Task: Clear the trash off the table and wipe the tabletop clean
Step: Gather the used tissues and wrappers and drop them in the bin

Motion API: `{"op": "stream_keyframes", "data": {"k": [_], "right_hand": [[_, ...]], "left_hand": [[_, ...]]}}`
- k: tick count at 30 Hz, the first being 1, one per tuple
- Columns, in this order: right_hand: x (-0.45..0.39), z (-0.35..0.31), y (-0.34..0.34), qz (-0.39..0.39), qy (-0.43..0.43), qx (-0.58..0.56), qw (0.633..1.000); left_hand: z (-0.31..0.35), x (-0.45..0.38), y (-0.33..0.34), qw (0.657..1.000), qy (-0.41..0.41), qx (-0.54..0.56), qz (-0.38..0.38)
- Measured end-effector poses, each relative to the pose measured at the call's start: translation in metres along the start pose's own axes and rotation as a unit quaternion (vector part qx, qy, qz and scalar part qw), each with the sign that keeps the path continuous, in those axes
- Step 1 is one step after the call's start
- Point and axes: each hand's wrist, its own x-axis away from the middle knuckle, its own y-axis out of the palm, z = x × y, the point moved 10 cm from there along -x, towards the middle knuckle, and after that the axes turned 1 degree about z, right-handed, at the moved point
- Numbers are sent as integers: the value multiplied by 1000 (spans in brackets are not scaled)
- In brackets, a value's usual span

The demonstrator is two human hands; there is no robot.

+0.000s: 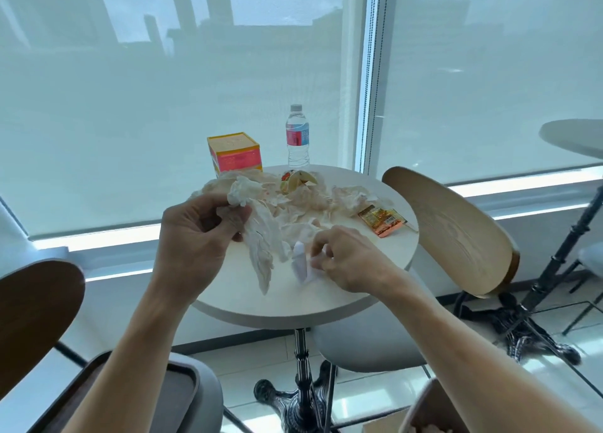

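Observation:
A small round white table carries a heap of crumpled paper wrappers. My left hand is shut on a bunch of crumpled white tissue and thin plastic that hangs down over the tabletop. My right hand pinches a small folded white paper scrap near the table's front. An orange snack packet lies at the right. A leftover taco rests at the back among the wrappers.
An orange and pink box and a water bottle stand at the table's back edge by the window. A wooden chair back is at the right, another at the left. A brown tray and a paper bag sit below.

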Motion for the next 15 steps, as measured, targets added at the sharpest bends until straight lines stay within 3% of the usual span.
{"op": "stream_keyframes", "data": {"k": [15], "right_hand": [[68, 49, -78, 136, 4, -198, 971]], "left_hand": [[26, 39, 67, 998, 19, 4, -56]]}}
